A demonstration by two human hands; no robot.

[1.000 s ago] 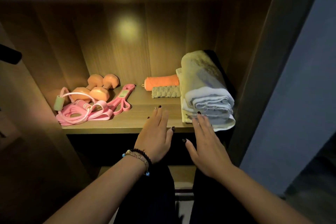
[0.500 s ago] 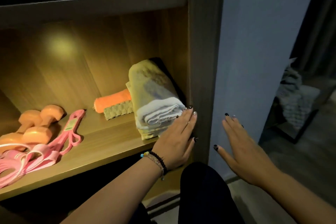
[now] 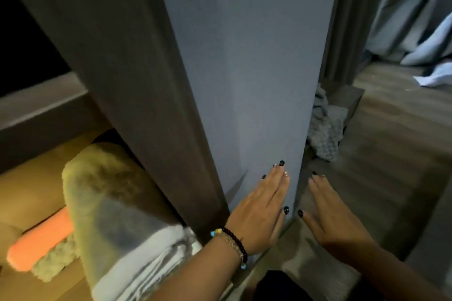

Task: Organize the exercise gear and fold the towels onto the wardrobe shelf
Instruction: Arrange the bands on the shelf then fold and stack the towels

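Note:
A stack of folded towels (image 3: 122, 222) lies on the lit wooden wardrobe shelf (image 3: 27, 193) at the lower left. Beside it on the left sit an orange roll (image 3: 39, 242) and a knobbly pale cloth (image 3: 55, 261). My left hand (image 3: 261, 210), with a bead bracelet on the wrist, is flat and empty in front of the grey wardrobe side panel (image 3: 244, 80), to the right of the towels. My right hand (image 3: 330, 212) hovers open and empty over the floor, a little right of the left one. A grey knitted towel (image 3: 325, 129) lies on a low surface behind the panel.
The wardrobe's dark upright frame (image 3: 137, 80) stands between the shelf and my hands. Wooden floor (image 3: 391, 154) stretches right. Pale curtains or bedding (image 3: 425, 32) hang at the upper right, with a white cloth on the floor below them.
The view has swung right, away from the shelf; dumbbells and pink bands have left the frame. Both hands moved right with it, the left one off the towel stack.

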